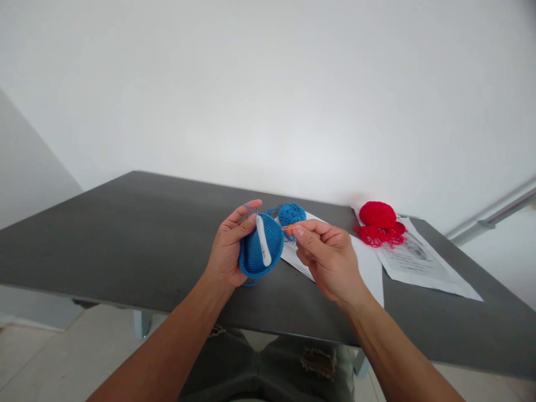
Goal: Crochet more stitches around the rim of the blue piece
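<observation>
A round, cupped blue crochet piece [274, 245] is held up above the table in my left hand [228, 243], whose fingers wrap its left side. Across the piece lies a crochet hook with a white handle [263, 243]; its top end is by my left thumb. Blue yarn runs over my left fingers. At the right edge of the piece, my right hand [324, 248] pinches a small orange stitch marker [288, 227] between thumb and forefinger. Its tip touches the crochet edge; whether it passes through a stitch I cannot tell.
Behind my hands sits a ball of blue yarn [292, 214] by white printed sheets [368, 262]. Farther right, a red yarn ball [377, 214] and loose red strands [379, 237] rest on another printed sheet [435, 276]. The dark table [125, 240] meets a white wall.
</observation>
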The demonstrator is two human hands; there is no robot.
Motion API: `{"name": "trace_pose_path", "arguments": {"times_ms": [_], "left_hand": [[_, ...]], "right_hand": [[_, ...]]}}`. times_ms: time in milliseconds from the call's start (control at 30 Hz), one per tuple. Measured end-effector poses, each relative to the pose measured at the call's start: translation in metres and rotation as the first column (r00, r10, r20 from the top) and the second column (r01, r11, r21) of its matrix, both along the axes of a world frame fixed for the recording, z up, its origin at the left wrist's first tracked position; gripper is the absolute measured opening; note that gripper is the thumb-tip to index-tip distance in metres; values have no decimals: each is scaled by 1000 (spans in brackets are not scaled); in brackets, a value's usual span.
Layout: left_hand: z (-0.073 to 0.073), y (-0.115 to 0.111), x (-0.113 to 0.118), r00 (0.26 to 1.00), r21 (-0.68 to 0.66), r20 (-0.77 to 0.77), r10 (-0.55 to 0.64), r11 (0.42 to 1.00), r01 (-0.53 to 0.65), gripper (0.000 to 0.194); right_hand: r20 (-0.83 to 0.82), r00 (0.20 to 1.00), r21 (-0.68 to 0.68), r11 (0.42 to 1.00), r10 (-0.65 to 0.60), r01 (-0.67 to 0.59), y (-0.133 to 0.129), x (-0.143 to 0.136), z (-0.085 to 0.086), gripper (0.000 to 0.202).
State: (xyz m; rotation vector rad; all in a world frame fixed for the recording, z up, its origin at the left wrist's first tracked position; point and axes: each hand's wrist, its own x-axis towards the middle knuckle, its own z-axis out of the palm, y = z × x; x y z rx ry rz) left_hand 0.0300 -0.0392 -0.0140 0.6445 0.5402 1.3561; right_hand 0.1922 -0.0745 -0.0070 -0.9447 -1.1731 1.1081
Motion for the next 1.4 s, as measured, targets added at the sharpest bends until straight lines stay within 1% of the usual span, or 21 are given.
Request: {"name": "trace_pose_path", "arguments": {"times_ms": [133,233,300,400,533,633,700,733,767,833,867,900,933,1000,1033,1067,1100,1167,1233,1300,1400], "left_hand": [[3,4,-5,1000,14,-28,13,1000,-12,35],[7,6,-9,997,56,-60,45,998,-42,36],[10,5,-9,993,102,-89,80,992,-71,37],[12,1,-4,981,180,-141,137,977,-111,38],[14,-3,5,957,247,-227,183,961,-125,37],[15,1,7,939,278,-280,198,953,-118,41],[16,5,7,930,294,-307,204,949,-111,42],[17,8,7,926,302,-318,206,947,-107,42],[18,11,7,923,308,-324,207,946,-104,42],[21,17,7,918,322,-338,207,942,-94,42],[23,19,7,912,329,-355,205,941,-83,43],[25,21,8,902,335,-380,203,940,-70,44],[27,23,8,887,344,-415,203,938,-54,45],[29,27,9,844,367,-494,209,930,-16,45],[29,29,9,825,378,-524,214,926,0,45],[29,31,9,810,388,-545,217,922,14,44],[27,33,9,803,392,-556,216,920,24,43],[22,38,8,803,380,-562,197,924,40,44],[15,45,7,816,348,-554,165,936,47,45],[8,51,5,835,298,-535,125,953,48,47],[-4,58,2,859,199,-510,53,978,57,49]], "right_hand": [[8,1000,6,1000,-15,15,-4,7,-4,37],[79,996,14,999,-43,42,-8,13,-13,38],[159,985,26,998,-64,61,-10,18,-21,37],[302,949,63,995,-88,72,-11,25,-29,32],[446,887,142,988,-116,57,-8,29,-35,28],[524,841,203,979,-134,30,-5,29,-39,26],[562,804,268,962,-195,46,-4,29,-40,20],[571,784,310,948,-244,69,-3,28,-40,16],[570,766,353,931,-296,97,-3,28,-39,20],[567,721,459,879,-400,126,-1,27,-34,48],[566,695,526,843,-444,111,1,27,-30,60],[564,673,594,801,-479,72,3,26,-25,67],[558,660,659,752,-504,17,7,26,-19,67],[542,670,745,659,-507,-104,16,26,-7,59],[535,692,761,633,-485,-145,22,25,-1,52],[533,710,765,622,-461,-170,28,25,4,45],[532,723,762,622,-441,-181,34,24,8,39],[531,736,746,644,-420,-170,45,22,11,29],[532,739,724,674,-413,-145,53,19,7,26],[528,749,701,703,-400,-118,57,16,-2,31],[511,794,646,757,-331,-100,57,13,-18,43]]}}
